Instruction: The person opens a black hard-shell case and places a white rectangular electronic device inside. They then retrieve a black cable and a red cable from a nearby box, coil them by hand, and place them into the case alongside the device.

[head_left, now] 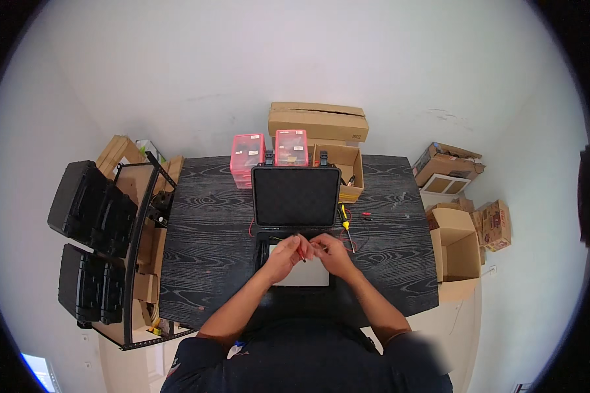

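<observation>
Both hands meet over the base of an open black hard case (pixel 259 259), whose foam-lined lid (pixel 296 195) stands raised behind them. My left hand (pixel 282 259) is closed around a slim red piece with a dark tip (pixel 302 252), too small to identify. Close beside it, my right hand (pixel 335 256) has its fingertips pinched together; whatever they grip is too small to make out. Under my hands, a pale flat panel (pixel 301 278) fills the case base. Right of the lid lies a yellow-handled screwdriver (pixel 344 217) among thin red and dark wires.
On the dark wood-grain table (pixel 203 229), pink-and-clear drawer boxes (pixel 248 154) and an open carton (pixel 342 160) stand at the back. A red clip (pixel 366 213) lies right of the screwdriver. Black cases (pixel 78 200) fill a left rack; cardboard boxes (pixel 457 252) stand at right.
</observation>
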A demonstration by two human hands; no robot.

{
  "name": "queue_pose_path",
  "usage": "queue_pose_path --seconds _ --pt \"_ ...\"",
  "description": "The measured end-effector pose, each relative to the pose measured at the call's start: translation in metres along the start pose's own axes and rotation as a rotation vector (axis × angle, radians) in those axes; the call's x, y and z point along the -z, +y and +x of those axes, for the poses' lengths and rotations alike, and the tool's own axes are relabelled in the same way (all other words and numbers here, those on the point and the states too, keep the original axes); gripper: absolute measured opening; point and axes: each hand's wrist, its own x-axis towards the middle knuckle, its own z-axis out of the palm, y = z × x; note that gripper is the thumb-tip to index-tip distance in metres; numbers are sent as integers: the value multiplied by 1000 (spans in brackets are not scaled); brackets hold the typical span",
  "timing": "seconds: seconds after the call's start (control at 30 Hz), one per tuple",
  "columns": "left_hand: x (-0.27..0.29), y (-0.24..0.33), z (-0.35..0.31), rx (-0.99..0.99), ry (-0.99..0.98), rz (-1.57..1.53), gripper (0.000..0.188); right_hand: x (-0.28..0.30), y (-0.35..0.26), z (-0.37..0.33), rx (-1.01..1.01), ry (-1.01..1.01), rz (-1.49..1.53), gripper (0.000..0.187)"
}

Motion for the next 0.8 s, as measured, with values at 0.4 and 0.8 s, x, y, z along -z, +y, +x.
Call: queue_pose_path --seconds 0.4,0.8 --pt "-7 -19 27 -420 492 495 42 9 -20 -24 174 -209 -146 7" --pt "6 -18 13 95 256 333 39 50 -69 -8 184 -120 -258 13"
